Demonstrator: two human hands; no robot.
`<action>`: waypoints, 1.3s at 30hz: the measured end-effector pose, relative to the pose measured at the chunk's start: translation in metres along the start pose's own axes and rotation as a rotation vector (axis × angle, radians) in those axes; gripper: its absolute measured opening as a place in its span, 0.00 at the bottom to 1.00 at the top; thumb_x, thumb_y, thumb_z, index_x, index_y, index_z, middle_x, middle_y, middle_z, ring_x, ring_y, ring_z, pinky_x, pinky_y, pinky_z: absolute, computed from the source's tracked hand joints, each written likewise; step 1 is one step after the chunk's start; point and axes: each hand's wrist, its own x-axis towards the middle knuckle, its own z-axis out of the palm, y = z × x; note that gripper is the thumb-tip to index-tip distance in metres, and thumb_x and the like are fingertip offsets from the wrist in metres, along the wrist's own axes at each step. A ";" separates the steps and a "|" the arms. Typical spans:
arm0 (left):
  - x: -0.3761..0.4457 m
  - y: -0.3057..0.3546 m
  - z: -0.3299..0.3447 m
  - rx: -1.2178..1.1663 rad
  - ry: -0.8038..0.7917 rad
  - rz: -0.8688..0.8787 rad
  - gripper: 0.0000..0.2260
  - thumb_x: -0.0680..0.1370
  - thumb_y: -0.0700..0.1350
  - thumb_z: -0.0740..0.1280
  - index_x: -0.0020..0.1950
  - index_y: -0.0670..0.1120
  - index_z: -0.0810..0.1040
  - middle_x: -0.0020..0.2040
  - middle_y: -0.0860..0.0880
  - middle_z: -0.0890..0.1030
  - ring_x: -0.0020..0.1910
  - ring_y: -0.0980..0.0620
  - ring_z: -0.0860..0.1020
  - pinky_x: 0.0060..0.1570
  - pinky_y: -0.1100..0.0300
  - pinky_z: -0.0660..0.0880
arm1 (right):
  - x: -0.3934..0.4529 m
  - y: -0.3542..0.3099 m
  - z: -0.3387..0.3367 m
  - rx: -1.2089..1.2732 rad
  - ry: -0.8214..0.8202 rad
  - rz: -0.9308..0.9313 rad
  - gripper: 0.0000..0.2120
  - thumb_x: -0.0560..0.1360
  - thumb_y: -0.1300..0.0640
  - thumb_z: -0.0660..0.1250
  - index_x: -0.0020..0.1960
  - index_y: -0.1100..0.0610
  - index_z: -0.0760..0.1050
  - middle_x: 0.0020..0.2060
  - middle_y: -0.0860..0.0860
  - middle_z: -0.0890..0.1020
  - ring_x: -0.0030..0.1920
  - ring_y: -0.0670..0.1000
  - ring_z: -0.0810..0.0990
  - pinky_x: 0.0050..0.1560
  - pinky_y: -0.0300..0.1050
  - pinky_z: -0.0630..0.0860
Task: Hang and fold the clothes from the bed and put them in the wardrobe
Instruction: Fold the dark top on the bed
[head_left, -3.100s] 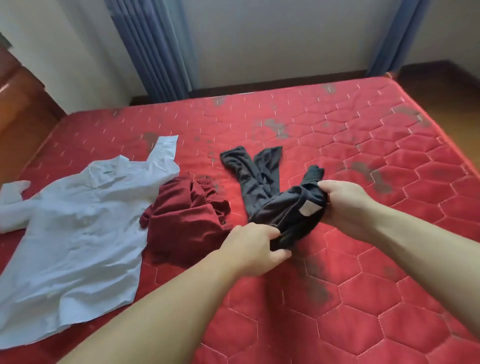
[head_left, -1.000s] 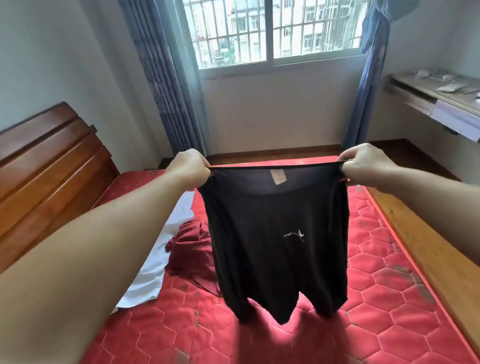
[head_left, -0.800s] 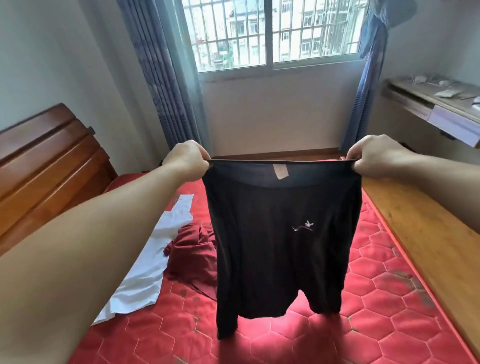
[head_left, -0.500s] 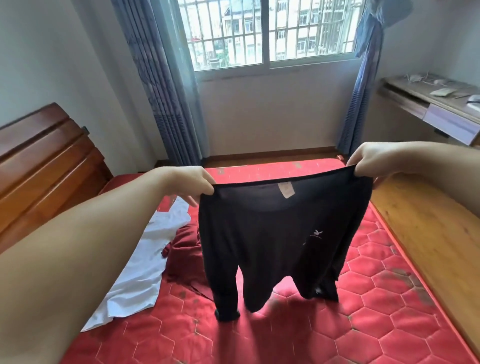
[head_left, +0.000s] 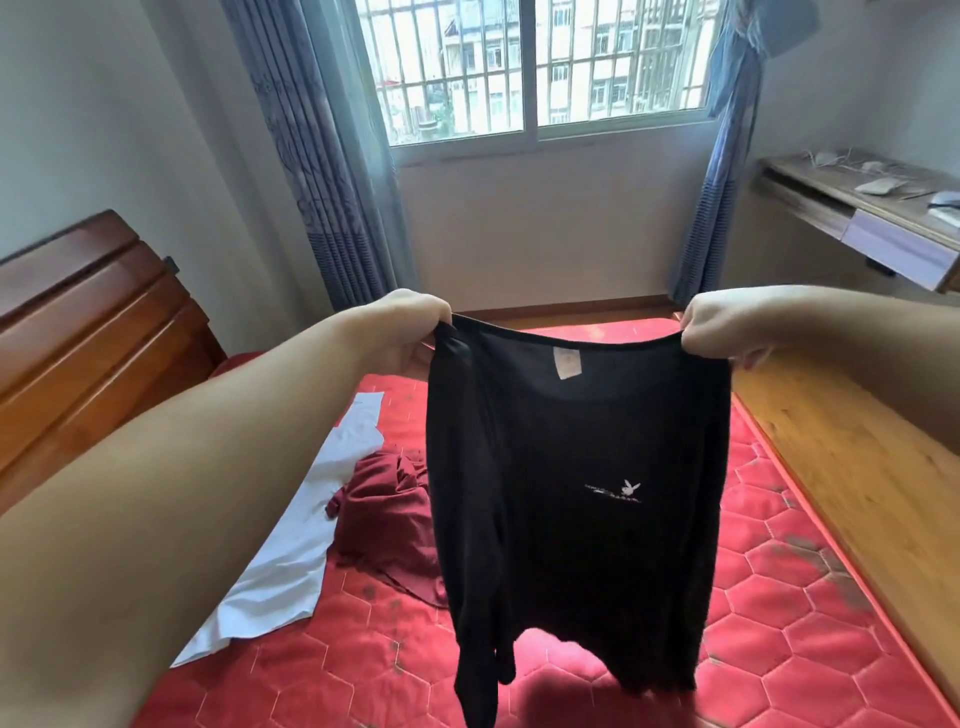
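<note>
A white shirt (head_left: 291, 545) and maroon garment (head_left: 384, 525) lie on the red mattress (head_left: 779, 623).

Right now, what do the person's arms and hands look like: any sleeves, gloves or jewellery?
Both forearms are bare, with no sleeve in view. The left hand and right hand wear no gloves, and no ring, watch or bracelet shows on the parts visible.

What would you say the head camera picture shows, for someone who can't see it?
Two hands, left hand and right hand, hold up a black long-sleeved top by its shoulders over a red mattress. A white shirt and a crumpled dark red garment lie below.
</note>
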 end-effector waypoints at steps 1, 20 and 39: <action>-0.002 0.001 0.003 -0.009 0.016 0.000 0.08 0.76 0.34 0.56 0.40 0.42 0.72 0.23 0.48 0.74 0.21 0.50 0.77 0.27 0.58 0.78 | -0.002 -0.003 0.001 0.057 -0.035 -0.018 0.12 0.74 0.66 0.53 0.46 0.64 0.76 0.34 0.57 0.76 0.26 0.53 0.76 0.28 0.41 0.76; -0.019 0.014 0.049 -0.195 -0.060 0.106 0.10 0.80 0.41 0.60 0.41 0.45 0.77 0.31 0.48 0.79 0.29 0.52 0.78 0.35 0.60 0.76 | -0.045 -0.051 0.023 0.717 -0.125 -0.525 0.12 0.75 0.67 0.60 0.51 0.61 0.81 0.47 0.56 0.86 0.50 0.52 0.85 0.50 0.50 0.82; -0.030 0.026 0.073 -0.327 -0.328 0.234 0.12 0.79 0.47 0.62 0.56 0.43 0.81 0.45 0.47 0.80 0.42 0.50 0.77 0.47 0.55 0.73 | -0.044 -0.047 0.023 0.757 0.312 -0.653 0.05 0.75 0.54 0.70 0.45 0.54 0.84 0.41 0.58 0.85 0.38 0.54 0.82 0.49 0.58 0.80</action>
